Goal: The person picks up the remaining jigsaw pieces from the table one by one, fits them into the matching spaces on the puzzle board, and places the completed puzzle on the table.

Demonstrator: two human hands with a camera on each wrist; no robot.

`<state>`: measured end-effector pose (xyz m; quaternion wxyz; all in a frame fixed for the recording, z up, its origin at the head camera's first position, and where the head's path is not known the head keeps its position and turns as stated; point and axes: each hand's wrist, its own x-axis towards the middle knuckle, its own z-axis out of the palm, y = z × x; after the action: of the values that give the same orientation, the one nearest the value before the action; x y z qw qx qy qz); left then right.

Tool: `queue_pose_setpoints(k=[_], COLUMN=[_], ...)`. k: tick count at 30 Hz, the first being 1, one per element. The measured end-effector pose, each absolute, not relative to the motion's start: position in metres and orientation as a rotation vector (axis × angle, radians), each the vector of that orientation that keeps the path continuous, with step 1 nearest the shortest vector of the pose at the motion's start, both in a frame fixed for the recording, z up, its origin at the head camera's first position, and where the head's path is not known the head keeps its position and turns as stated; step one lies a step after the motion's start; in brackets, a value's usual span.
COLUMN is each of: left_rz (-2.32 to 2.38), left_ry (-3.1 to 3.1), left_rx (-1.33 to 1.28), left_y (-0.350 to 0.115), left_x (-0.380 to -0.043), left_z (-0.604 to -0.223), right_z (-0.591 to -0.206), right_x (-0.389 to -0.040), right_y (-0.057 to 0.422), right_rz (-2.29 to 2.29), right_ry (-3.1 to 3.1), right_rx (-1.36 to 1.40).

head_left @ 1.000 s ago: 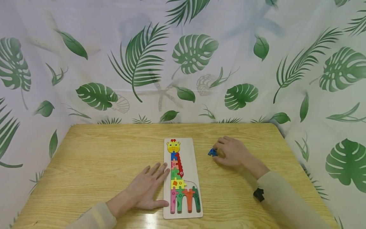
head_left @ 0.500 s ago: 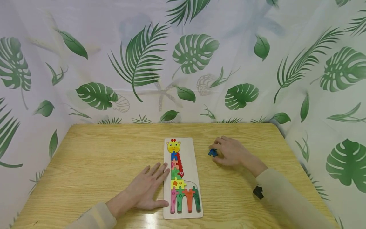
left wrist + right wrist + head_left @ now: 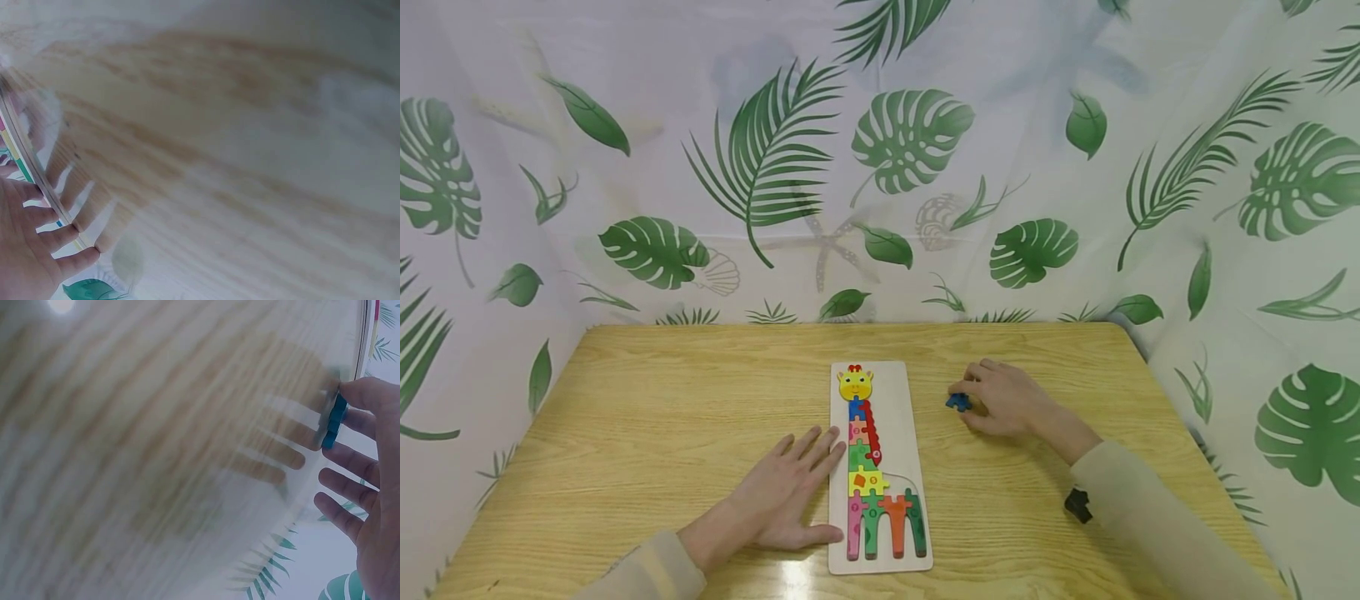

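Note:
My right hand (image 3: 1007,398) is right of the puzzle board, with thumb and fingers around a small blue puzzle piece (image 3: 958,402) at the table surface. In the right wrist view the blue piece (image 3: 335,422) stands between thumb and fingertips, the other fingers spread. A pale wooden board (image 3: 891,404) lies lengthwise, bearing a giraffe puzzle: yellow head (image 3: 855,384), red mane piece (image 3: 871,433), coloured neck pieces and several legs. Bare board shows inside a curved outline above the orange leg (image 3: 896,525). My left hand (image 3: 786,492) lies spread along the board's left edge, fingertips and thumb at the rim.
A light wood-grain table (image 3: 662,392) carries all of this. Behind and beside it hangs a white curtain (image 3: 880,275) with green leaf prints. A black device (image 3: 1078,505) sits at the right sleeve.
The blue piece has turned slightly within my right fingers, whose tips have shifted a little around it. My left hand and the board stay where they were.

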<state>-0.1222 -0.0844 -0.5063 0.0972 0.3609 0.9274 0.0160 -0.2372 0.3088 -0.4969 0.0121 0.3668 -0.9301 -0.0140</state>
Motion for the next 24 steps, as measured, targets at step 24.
queue_pose_setpoints(k=[24], left_rz=[0.065], left_ry=[2.744], left_rx=[1.073], left_y=[-0.0842], left_x=[-0.1216], left_z=[-0.5037], right_z=[-0.5007], right_x=[-0.2295], right_y=[0.3076], right_rz=[-0.017], right_ry=[-2.873], right_rx=[1.073])
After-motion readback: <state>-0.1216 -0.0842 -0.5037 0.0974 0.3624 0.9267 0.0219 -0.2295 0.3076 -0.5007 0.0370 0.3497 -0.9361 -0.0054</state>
